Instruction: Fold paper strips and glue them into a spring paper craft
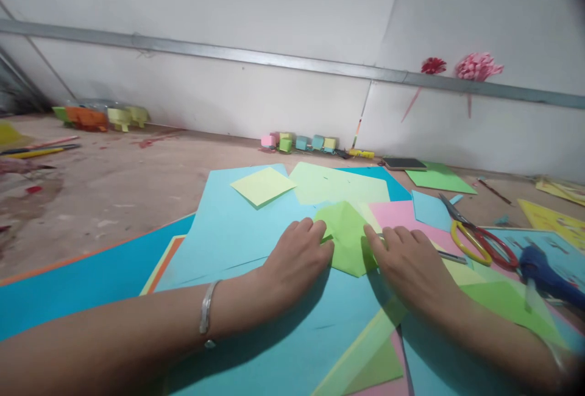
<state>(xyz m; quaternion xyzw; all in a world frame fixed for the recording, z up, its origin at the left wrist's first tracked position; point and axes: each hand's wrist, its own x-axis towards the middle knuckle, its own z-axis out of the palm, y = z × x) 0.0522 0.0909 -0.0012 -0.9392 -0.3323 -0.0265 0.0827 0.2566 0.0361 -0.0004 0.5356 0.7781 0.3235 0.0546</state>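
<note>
A bright green folded paper [348,240] lies on the large light blue sheet [219,225] in the middle. My left hand [297,256] grips the paper's left edge between thumb and curled fingers. At its right edge is my right hand [409,262], index finger stretched along the paper and the other fingers curled; its thumb is hidden. A pale yellow square [264,186] lies behind my left hand. Just right of my right hand, part of a slim cutter [452,256] shows.
Scissors [479,242] with red and yellow handles and a blue glue gun [543,271] lie at the right. Small paper blocks [301,142], a dark phone [404,164] and a green sheet [441,177] sit by the wall. Pencils [43,151] lie far left.
</note>
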